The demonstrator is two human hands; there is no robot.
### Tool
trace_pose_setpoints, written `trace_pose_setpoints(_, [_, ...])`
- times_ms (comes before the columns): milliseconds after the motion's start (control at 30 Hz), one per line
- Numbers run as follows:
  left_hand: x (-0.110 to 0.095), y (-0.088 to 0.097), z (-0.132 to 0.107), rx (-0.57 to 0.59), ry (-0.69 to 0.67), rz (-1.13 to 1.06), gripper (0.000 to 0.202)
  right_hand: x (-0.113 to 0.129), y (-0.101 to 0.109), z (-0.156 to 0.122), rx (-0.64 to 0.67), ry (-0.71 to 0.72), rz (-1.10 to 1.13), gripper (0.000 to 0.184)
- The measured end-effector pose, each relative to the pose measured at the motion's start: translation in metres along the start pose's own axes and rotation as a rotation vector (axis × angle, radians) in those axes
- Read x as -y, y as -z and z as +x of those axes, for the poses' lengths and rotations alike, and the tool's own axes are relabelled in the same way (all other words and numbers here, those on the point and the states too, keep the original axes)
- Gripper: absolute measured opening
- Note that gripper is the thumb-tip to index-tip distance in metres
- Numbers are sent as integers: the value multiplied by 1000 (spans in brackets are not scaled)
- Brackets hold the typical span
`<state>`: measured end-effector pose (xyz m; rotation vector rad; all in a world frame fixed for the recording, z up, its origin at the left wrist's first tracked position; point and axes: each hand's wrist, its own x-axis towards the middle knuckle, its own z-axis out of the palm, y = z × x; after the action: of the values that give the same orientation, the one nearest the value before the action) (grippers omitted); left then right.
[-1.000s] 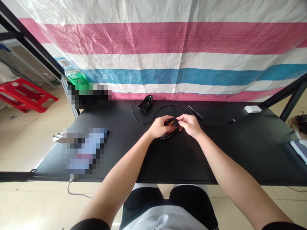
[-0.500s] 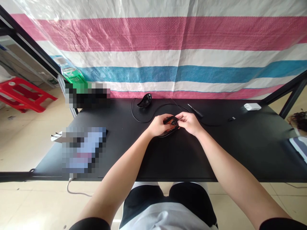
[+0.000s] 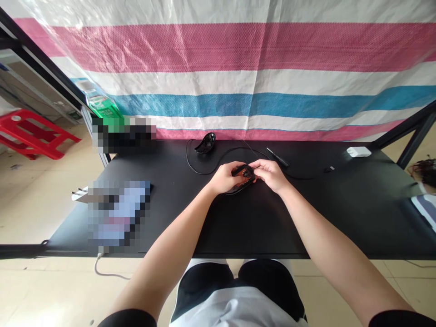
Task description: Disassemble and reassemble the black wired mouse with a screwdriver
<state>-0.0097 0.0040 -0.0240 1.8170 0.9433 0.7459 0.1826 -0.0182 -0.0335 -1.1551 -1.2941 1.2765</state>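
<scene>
An opened computer mouse base [image 3: 242,178] with an orange circuit board showing lies on the black table [image 3: 238,218]. My left hand [image 3: 225,178] is wrapped round its left side and holds it down. My right hand [image 3: 270,174] pinches at the front of the mouse with closed fingertips, where the black cable [image 3: 204,170] leaves it; what is between the fingertips is too small to name. The mouse's black top shell [image 3: 205,143] lies apart near the back edge. A black screwdriver [image 3: 277,158] rests just behind my right hand.
A white small box [image 3: 358,151] sits at the back right, a small black part [image 3: 328,170] lies near it. A striped tarp [image 3: 238,72] hangs behind the table. Blurred items lie at the left. A red stool [image 3: 30,138] stands on the floor at left.
Both hands stay on the mouse base; the right fingertips have shifted slightly at its front. The view has tilted a little since the earliest frame.
</scene>
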Motion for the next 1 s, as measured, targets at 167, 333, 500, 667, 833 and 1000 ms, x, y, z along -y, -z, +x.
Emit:
trace_pose_setpoints(167, [0,0,0,-3,0,1,43,-3,-2,1,-36,5,-35,19])
trace_pose_setpoints(333, [0,-1,0,-14,-16,4,42,1,-6,-1,-69,13,-62,16])
trace_pose_setpoints(500, [-1,-2,-2,-16,-2,18,43,3,-8,-2,-98,27,-74,14])
trace_pose_setpoints(667, [-1,-2,-1,-15,-4,-2,43,-1,-8,-1,-95,23,-96,16])
trace_pose_setpoints(833, [2,-1,1,-23,46,-109,51,-4,-8,1,-128,46,-73,36])
trace_pose_setpoints(1000, [5,-5,1,-26,143,-327,56,-5,-9,1,-234,105,-60,53])
